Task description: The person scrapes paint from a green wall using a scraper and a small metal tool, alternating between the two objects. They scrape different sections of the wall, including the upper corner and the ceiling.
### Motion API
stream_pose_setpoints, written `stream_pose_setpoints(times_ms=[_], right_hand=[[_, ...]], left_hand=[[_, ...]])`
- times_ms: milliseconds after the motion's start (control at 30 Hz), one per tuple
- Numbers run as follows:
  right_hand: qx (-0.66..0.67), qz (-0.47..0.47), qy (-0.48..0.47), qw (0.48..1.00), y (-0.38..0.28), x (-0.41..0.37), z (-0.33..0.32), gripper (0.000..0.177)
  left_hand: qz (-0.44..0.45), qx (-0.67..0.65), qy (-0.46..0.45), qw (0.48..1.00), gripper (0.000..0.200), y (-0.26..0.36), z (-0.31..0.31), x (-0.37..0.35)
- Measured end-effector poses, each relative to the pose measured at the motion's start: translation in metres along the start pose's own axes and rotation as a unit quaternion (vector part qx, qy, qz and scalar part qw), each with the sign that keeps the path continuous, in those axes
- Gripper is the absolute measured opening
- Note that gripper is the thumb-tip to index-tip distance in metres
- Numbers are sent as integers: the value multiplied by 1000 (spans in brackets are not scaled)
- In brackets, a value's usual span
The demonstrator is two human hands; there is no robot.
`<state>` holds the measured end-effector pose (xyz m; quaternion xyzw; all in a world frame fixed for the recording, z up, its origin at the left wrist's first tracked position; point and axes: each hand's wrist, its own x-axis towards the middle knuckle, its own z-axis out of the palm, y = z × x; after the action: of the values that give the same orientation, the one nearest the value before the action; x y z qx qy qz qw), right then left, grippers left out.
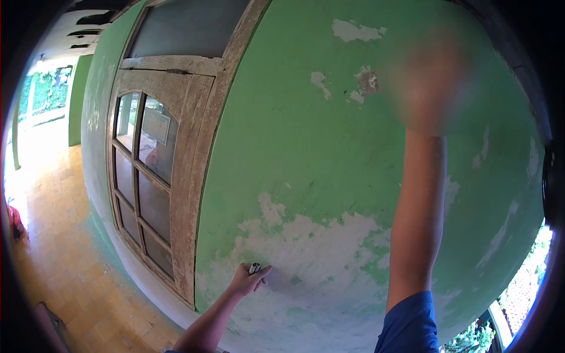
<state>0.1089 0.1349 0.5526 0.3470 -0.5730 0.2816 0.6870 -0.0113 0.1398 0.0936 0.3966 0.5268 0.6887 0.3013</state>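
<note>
My left hand (246,280) is low in the view, in front of the bare pale patch of the wall. Its fingers are closed around a small object with pale, tube-like ends (254,269); its kind is not clear. High on the right, my right hand (432,82) reaches up to the green wall (294,141). That hand is smeared, so its fingers and anything in them cannot be made out. Just left of it, a small greyish-brown patch (368,83) shows on the wall among spots of flaked paint (356,30).
A worn wooden door (194,129) with glass panes stands to the left, a paper notice (155,126) behind one pane. Yellowish floor tiles (76,247) run along the wall's foot. Green leaves (474,340) show at the lower right.
</note>
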Motion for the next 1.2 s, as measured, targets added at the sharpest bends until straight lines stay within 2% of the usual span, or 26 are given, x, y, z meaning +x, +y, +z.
stream_pose_setpoints(times_ms=[133, 200, 233, 333, 400, 433, 500, 533, 633, 700, 733, 800, 833, 900, 1033, 1100, 1133, 1200], right_hand=[[67, -33, -18, 997, -7, 3, -6, 26], [-34, 34, 34, 998, 22, -5, -2, 26], [-34, 36, 36, 998, 20, -5, -5, 26], [-1, 44, 44, 998, 3, 5, -11, 26], [84, 1, -16, 996, -9, 16, -24, 26], [83, 4, -14, 996, -5, 15, -24, 26], [6, 29, 62, 998, 8, 12, -22, 26], [3, 30, 63, 998, 12, 6, -19, 26], [-31, 63, 43, 997, 14, -1, -9, 25], [4, 22, -28, 999, 1, 5, -13, 24], [5, 24, -28, 999, -3, 11, -18, 24], [86, -7, -86, 993, -7, 20, -30, 23], [85, -1, -84, 993, 4, 16, -30, 23], [27, 76, -16, 997, 29, 1, -22, 30], [7, 69, -11, 998, 10, 9, -18, 31], [104, 21, -91, 990, -2, 26, -35, 23], [105, 24, -92, 990, 5, 27, -35, 23], [-1, 74, 28, 997, 23, 24, -32, 23]], left_hand=[[0, 3, 1, 1000, 46, -3, -1, 1], [-2, 7, 3, 1000, 46, -2, 1, 0], [2, 11, 9, 1000, 46, -2, 0, 0], [-3, -3, 8, 1000, 46, -6, -1, 0], [-4, -4, 8, 1000, 46, -5, -2, 1], [-6, -8, 4, 1000, 46, -6, -1, 1], [-5, -12, 8, 1000, 46, -4, 0, 1], [1, -17, 15, 1000, 46, -4, 1, 0], [-8, -10, 5, 1000, 46, -3, 0, 0], [-12, -4, 4, 1000, 47, -2, -3, 0], [-19, -1, -1, 1000, 47, -3, -2, 0], [-15, -1, 3, 1000, 47, -4, -2, 1], [-9, 1, 7, 1000, 47, -5, -1, 1], [-14, 7, 6, 1000, 48, -2, -1, 0], [-11, 8, 4, 1000, 49, -7, -2, 2], [-12, 10, 1, 1000, 49, -4, -3, 2], [-14, 10, -6, 1000, 49, -3, -3, 1], [-16, 7, -1, 1000, 49, -3, -2, 1]])
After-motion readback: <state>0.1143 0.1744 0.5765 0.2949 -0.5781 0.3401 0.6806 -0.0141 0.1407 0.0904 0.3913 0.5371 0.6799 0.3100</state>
